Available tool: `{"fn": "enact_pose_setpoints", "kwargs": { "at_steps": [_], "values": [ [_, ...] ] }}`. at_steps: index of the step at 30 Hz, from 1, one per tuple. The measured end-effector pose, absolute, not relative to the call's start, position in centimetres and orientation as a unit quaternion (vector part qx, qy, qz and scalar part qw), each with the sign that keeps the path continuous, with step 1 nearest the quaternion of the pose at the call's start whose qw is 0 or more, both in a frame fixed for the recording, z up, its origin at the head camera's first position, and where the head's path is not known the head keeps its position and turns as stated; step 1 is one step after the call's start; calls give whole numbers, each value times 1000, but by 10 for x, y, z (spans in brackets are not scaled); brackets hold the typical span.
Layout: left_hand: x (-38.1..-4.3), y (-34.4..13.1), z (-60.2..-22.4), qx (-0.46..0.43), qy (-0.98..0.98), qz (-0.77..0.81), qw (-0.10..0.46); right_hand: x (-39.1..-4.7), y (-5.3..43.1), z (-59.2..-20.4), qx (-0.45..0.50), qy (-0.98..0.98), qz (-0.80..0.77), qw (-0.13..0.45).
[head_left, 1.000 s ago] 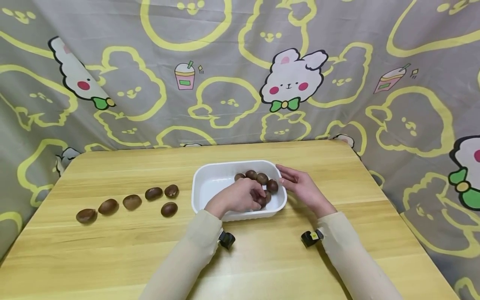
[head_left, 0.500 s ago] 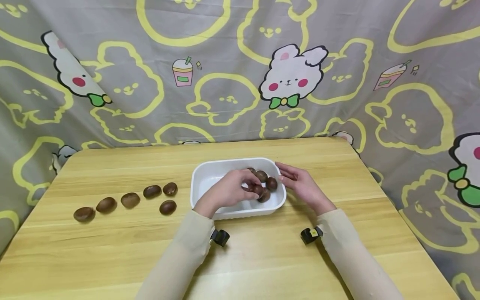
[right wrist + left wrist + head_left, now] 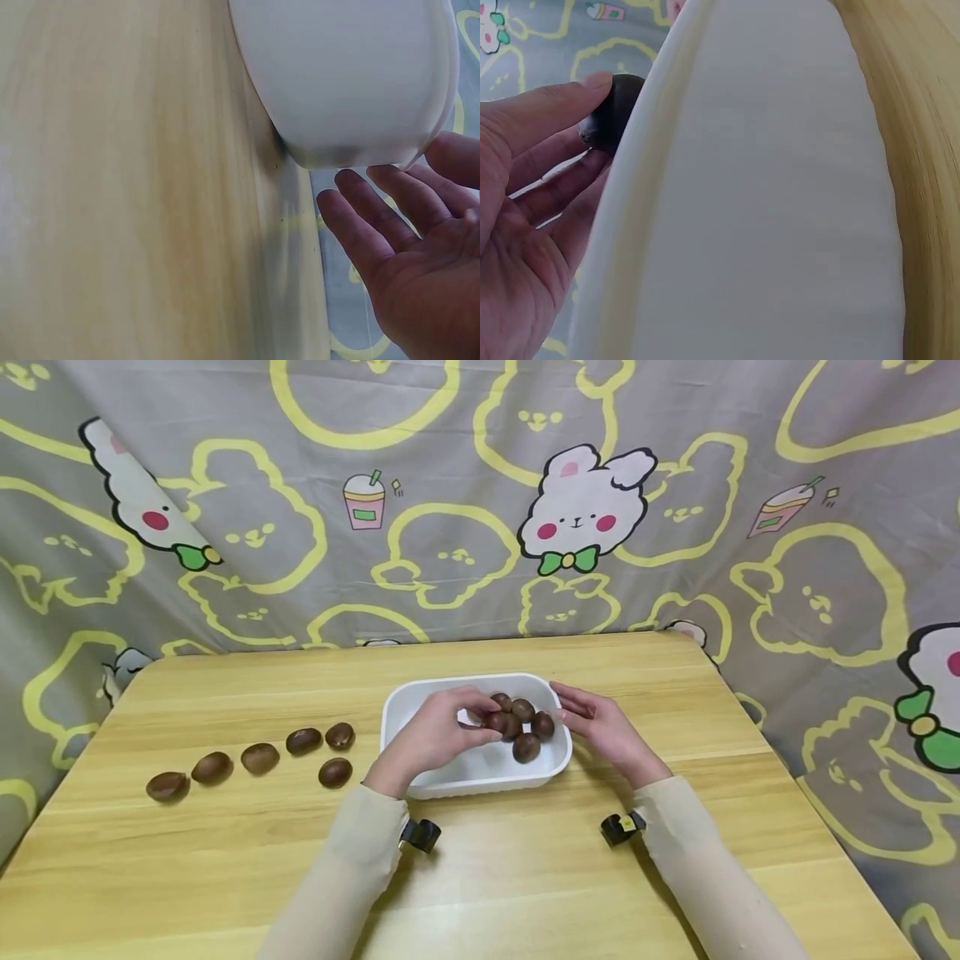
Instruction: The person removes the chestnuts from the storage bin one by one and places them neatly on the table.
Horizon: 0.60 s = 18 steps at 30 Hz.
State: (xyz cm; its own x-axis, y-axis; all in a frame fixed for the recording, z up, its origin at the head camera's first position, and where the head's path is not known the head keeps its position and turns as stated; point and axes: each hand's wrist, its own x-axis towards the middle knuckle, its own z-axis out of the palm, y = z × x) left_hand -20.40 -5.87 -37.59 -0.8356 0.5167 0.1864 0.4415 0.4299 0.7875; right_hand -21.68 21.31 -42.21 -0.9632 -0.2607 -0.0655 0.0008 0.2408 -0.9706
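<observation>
Left hand [image 3: 437, 727] shifted leftward, fingers [image 3: 564, 187] curved, pinching a chestnut [image 3: 616, 112]

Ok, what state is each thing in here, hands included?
White tray: upright, uncovered, partly filled
Held chestnut: unpeeled, pinched by the left hand
Other tray chestnuts: unpeeled, loose
Six chestnuts left of the tray: unpeeled, loose
Right hand: fingers extended at the tray's end
Curtain: hanging, creased

the left sleeve [image 3: 333, 868] and the right sleeve [image 3: 701, 860] are plain cream fabric, lightly creased. the left wrist camera [image 3: 423, 836] is a compact black unit; the right wrist camera [image 3: 615, 832] is likewise black and carries a small yellow label [image 3: 627, 823]. the left hand [image 3: 437, 728] and right hand [image 3: 609, 732] are bare.
</observation>
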Motion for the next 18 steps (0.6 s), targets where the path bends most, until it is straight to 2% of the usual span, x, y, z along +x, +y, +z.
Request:
{"fn": "enact_pose_setpoints", "kwargs": {
  "at_steps": [18],
  "values": [
    [-193,-91,-379,211,834,509,25,-217,212,-421,-86,793,-593,107]
  ]
}}
